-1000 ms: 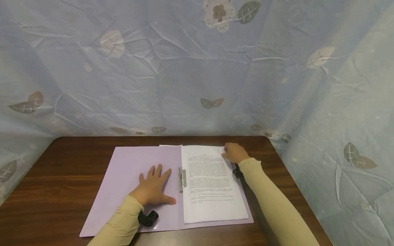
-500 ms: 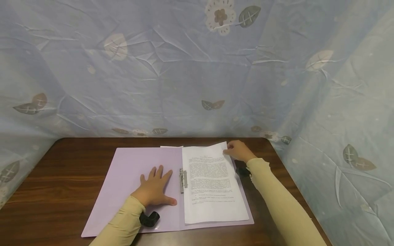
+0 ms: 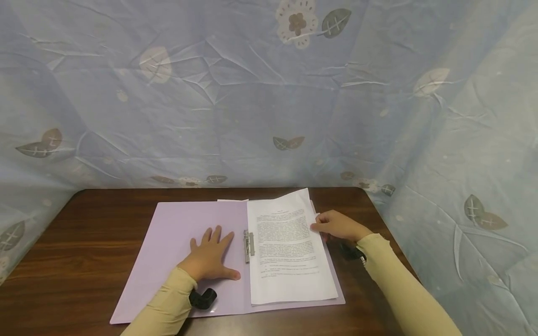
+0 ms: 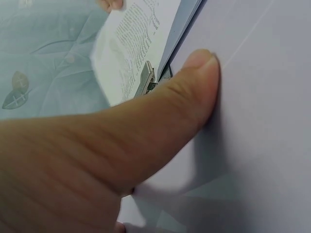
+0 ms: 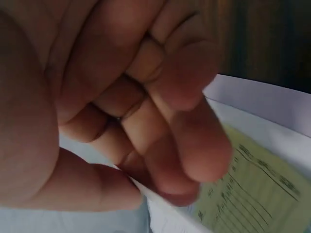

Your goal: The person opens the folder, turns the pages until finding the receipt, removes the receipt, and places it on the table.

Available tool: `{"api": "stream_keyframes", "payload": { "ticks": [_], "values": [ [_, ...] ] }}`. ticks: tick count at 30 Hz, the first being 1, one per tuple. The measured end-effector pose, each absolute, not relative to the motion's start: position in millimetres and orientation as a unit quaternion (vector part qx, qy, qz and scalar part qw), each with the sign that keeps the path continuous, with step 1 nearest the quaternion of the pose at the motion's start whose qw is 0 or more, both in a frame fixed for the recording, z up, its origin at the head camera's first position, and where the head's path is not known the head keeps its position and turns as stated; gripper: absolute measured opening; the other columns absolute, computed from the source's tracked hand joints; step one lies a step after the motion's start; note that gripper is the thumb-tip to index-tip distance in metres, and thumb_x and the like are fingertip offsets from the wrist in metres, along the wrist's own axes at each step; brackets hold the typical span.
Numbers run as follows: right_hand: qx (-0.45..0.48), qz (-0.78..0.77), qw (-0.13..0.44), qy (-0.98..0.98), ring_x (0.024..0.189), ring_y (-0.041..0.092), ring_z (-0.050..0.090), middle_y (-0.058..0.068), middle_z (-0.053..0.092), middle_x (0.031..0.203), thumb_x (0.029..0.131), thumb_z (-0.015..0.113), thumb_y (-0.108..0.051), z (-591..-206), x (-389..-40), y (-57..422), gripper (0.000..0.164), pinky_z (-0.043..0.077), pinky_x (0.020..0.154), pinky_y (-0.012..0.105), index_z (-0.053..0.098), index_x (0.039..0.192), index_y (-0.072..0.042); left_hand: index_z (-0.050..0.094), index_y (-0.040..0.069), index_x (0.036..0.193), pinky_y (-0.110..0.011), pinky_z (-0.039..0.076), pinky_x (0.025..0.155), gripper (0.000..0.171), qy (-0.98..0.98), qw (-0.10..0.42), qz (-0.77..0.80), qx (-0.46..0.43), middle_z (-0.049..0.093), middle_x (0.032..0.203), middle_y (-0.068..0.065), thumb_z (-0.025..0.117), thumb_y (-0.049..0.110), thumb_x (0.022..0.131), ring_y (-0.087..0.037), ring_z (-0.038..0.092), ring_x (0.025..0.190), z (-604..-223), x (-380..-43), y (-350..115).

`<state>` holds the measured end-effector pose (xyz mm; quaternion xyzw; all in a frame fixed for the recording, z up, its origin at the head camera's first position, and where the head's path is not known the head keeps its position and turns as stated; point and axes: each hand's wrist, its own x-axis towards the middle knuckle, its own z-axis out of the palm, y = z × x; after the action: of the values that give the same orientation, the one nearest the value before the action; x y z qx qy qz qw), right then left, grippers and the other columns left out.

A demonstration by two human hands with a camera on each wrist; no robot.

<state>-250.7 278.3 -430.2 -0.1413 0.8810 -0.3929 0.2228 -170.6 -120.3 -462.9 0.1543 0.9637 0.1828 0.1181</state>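
Note:
A pale purple folder (image 3: 164, 238) lies spread on the table, a metal clip (image 3: 247, 247) along its fold. White printed sheets (image 3: 290, 284) sit on its right half, their top far corner raised. My left hand (image 3: 208, 260) rests on the left cover with fingers spread, its thumb pointing towards the clip. At the right side of the sheets, my right hand (image 3: 341, 227) pinches the paper edge between thumb and curled fingers. Beneath the lifted paper, the right wrist view shows a yellow-green printed slip (image 5: 250, 189) and the folder's purple edge (image 5: 272, 99).
Dark brown wooden table (image 3: 75, 252) surrounds the folder. A wrinkled blue-grey cloth (image 3: 244, 107) with leaf and flower patterns hangs behind and at both sides. A white paper edge (image 3: 232, 200) sticks out past the folder's far side.
My right hand has moved from the top right corner of the sheets down along their right edge towards me. The far corner has lifted. The left hand stays in place.

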Motion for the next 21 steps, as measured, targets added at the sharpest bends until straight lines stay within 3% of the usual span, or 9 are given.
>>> {"api": "stream_keyframes", "payload": {
  "ticks": [12, 21],
  "values": [
    [-0.159, -0.429, 0.203, 0.866, 0.061, 0.017, 0.054, 0.007, 0.064, 0.071, 0.101, 0.068, -0.03, -440.6, -232.7, 285.7, 0.029, 0.043, 0.054, 0.027, 0.065, 0.084, -0.006, 0.041, 0.006, 0.158, -0.085, 0.014, 0.107, 0.119, 0.966, 0.117, 0.175, 0.15, 0.023, 0.164, -0.034, 0.088, 0.066, 0.066, -0.059, 0.019, 0.149, -457.0, -167.5, -120.4],
    [-0.137, -0.484, 0.152, 0.851, 0.057, 0.013, 0.047, 0.004, 0.061, 0.072, 0.102, 0.066, -0.025, -454.9, -228.7, 291.0, 0.026, 0.038, 0.052, 0.025, 0.063, 0.086, -0.005, 0.042, 0.007, 0.157, -0.085, 0.014, 0.108, 0.117, 0.966, 0.114, 0.174, 0.152, 0.025, 0.164, -0.033, 0.087, 0.067, 0.067, -0.058, 0.02, 0.15, -460.8, -168.9, -119.1]
  ]
}}
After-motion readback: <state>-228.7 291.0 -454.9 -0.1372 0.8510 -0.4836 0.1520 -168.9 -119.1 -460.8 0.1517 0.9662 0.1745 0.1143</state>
